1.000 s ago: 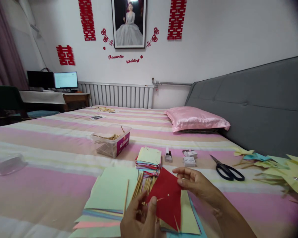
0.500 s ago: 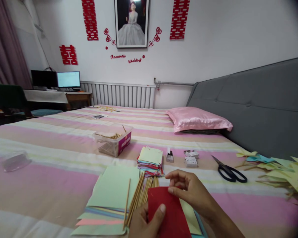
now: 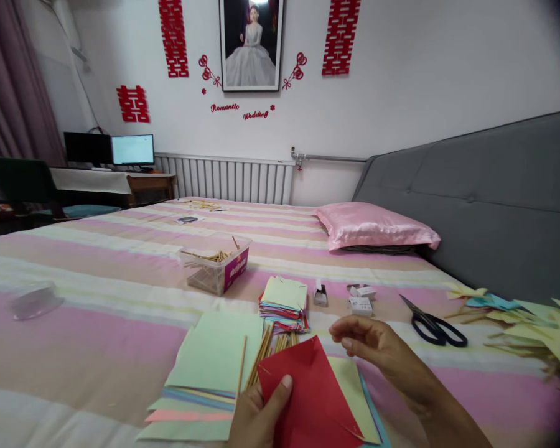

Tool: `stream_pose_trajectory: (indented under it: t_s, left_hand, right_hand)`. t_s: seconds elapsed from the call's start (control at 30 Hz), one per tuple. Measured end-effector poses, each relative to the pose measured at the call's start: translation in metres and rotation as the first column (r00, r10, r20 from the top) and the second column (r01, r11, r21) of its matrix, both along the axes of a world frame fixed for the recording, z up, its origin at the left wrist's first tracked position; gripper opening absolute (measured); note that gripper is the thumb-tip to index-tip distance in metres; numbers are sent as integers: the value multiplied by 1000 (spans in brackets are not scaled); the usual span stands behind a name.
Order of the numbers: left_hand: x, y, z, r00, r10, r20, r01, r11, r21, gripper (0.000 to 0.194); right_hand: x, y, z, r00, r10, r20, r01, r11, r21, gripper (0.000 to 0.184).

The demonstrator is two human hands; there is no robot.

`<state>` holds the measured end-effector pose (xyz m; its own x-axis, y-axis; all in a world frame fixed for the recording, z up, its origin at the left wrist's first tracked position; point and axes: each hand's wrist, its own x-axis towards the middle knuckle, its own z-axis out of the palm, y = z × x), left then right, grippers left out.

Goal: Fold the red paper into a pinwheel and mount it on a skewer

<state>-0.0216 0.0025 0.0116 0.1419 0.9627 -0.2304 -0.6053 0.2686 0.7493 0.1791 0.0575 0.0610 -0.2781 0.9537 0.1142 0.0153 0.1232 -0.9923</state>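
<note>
My left hand (image 3: 259,417) grips a red square of paper (image 3: 310,395) at its left edge, thumb on top, holding it over the sheets on the bed. Just off the red paper's upper right corner hovers my right hand (image 3: 371,342), fingers loosely curled with nothing in them. A bundle of wooden sticks (image 3: 266,354) lies under the red paper's top edge, and one single stick (image 3: 241,367) rests on a pale green sheet (image 3: 217,351). Behind the sticks sits a stack of small coloured paper squares (image 3: 284,303).
A clear plastic box of sticks (image 3: 217,269), a stapler (image 3: 320,294) and staple boxes (image 3: 358,298), and black scissors (image 3: 433,323) lie on the striped bed. Finished paper pinwheels (image 3: 522,314) are piled at right. Further back are a pink pillow (image 3: 378,227) and a grey headboard (image 3: 485,193).
My right hand has let go of the red paper and lifted slightly right. The left hand has turned the paper so that it lies flatter and wider.
</note>
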Motion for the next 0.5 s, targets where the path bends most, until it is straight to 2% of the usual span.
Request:
stream_pose_trajectory:
  t_s: [0.1, 0.23, 0.37, 0.5]
  left_hand:
    - [0, -1, 2, 999, 9, 52, -7, 999, -37, 27]
    - [1, -2, 7, 998, -13, 66, 16, 999, -44, 23]
    - [5, -5, 14, 998, -16, 61, 17, 1000, -15, 33]
    - [6, -5, 9, 998, -61, 35, 61, 998, 19, 35]
  right_hand:
    - [5, -6, 3, 977, 212, -39, -213, 976, -37, 18]
    - [4, -8, 1, 901, 429, -57, -433, 896, -103, 21]
    - [1, -8, -3, 881, 473, 29, -471, 880, -57, 19]
    - [-1, -9, 1, 866, 477, 150, -487, 873, 37, 16]
